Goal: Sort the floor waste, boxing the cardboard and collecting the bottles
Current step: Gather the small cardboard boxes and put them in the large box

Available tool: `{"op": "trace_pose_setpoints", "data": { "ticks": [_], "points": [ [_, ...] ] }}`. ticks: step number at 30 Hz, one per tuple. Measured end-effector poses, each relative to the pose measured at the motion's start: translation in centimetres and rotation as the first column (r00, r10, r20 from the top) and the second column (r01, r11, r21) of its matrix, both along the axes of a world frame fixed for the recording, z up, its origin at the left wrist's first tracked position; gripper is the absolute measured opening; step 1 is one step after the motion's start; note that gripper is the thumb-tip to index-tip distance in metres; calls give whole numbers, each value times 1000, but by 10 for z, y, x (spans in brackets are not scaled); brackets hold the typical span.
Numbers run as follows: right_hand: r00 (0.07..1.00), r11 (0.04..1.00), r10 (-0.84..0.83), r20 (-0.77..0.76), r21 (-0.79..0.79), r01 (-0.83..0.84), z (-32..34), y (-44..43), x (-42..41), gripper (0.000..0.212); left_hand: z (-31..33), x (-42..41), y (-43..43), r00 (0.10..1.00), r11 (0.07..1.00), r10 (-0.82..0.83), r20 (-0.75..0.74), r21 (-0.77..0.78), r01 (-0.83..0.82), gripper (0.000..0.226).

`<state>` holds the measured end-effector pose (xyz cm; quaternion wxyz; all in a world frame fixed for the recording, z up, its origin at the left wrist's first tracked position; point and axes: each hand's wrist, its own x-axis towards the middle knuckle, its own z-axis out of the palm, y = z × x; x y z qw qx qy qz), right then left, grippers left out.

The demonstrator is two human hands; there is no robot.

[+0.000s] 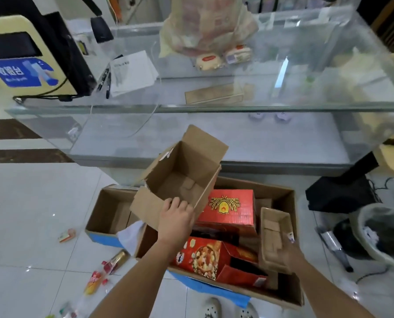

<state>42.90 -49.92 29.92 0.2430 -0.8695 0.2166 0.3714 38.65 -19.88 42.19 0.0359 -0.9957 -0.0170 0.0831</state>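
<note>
My left hand (176, 216) grips the near rim of an open brown carton (182, 173), held tilted above the floor boxes. My right hand (287, 251) holds a small shallow cardboard tray (272, 235) over the big collecting box (283, 193). That box holds a red wheat-logo box (230, 210) and a red snack box (212, 255). A second open brown box (108, 212) stands to its left. Plastic bottles (95, 280) lie on the tiles at lower left, one with a gold cap end (120, 258).
A glass counter (214, 109) runs across just behind the boxes. A bin with a liner (384, 235) and a black stand with cables (340, 193) sit at the right. A small wrapper (67, 235) lies on the white tiles at left. My shoes (212, 308) touch the big box.
</note>
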Motion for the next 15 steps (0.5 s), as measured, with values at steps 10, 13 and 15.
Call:
{"op": "trace_pose_setpoints", "data": {
  "ticks": [10,13,15],
  "points": [
    [988,990,132,84,-59,-128,2,12,-10,63,22,2,19,956,966,-257,143,13,258,33],
    [836,930,350,422,-263,-256,67,40,7,80,38,8,25,882,897,-441,165,48,439,28],
    [627,822,555,546,-477,-312,104,55,22,86,49,13,29,818,828,-561,128,75,556,28]
  ]
}}
